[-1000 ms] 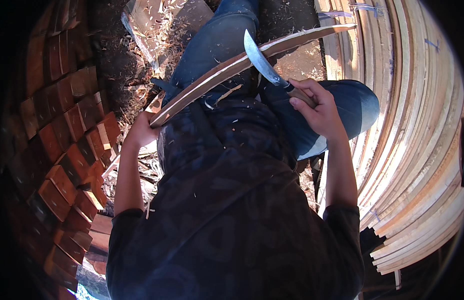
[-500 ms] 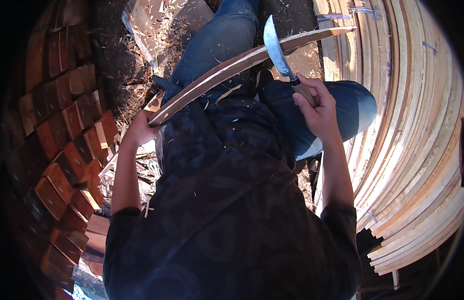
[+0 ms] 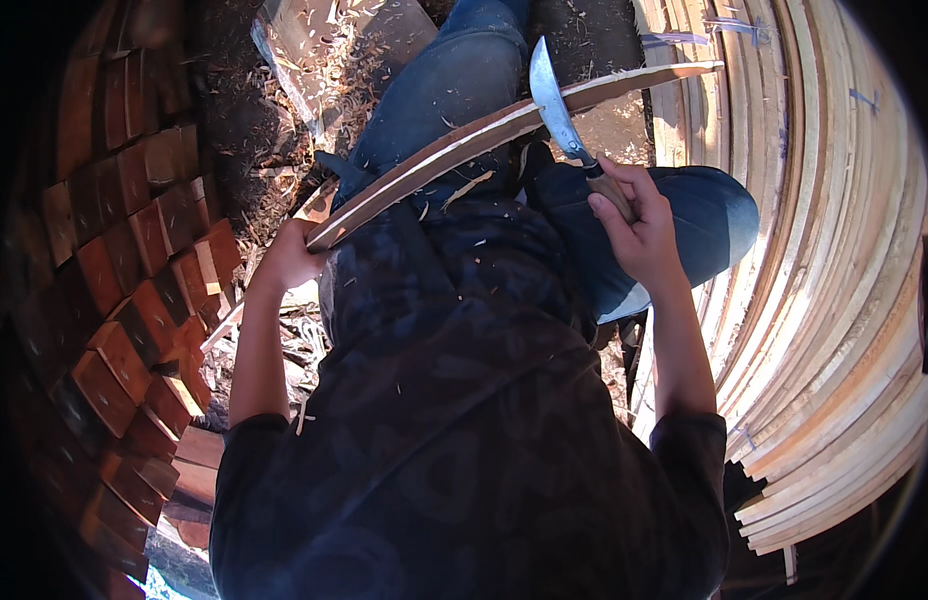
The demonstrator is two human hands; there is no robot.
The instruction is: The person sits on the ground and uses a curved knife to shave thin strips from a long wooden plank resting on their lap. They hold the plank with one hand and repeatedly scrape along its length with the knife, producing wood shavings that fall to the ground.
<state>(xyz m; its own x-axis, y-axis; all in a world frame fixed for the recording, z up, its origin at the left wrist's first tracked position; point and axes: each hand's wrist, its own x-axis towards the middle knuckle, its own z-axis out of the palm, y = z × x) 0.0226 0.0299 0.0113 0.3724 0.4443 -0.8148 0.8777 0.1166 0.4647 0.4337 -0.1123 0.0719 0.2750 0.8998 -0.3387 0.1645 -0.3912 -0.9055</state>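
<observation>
A long wooden strip (image 3: pixel 434 160), brown with a pale edge, slants across my lap from lower left to upper right. My left hand (image 3: pixel 290 256) is closed round its near end. In my right hand (image 3: pixel 636 222) is the wooden handle of a curved-blade knife (image 3: pixel 554 100), gripped with the blade pointing up and away. The blade crosses in front of the strip's far half; whether it touches the wood I cannot tell. Small wood shavings lie on my dark shirt and lap.
Long pale wooden strips (image 3: pixel 824 250) are stacked along my right. At my left rises a pile of reddish-brown wood pieces (image 3: pixel 124 355), cut ends showing. A board (image 3: pixel 369 40) strewn with shavings lies on the ground ahead, beside my outstretched leg (image 3: pixel 454 75).
The view has shifted slightly, so hands, strip and knife sit a little lower and further right in it. Both grips are the same.
</observation>
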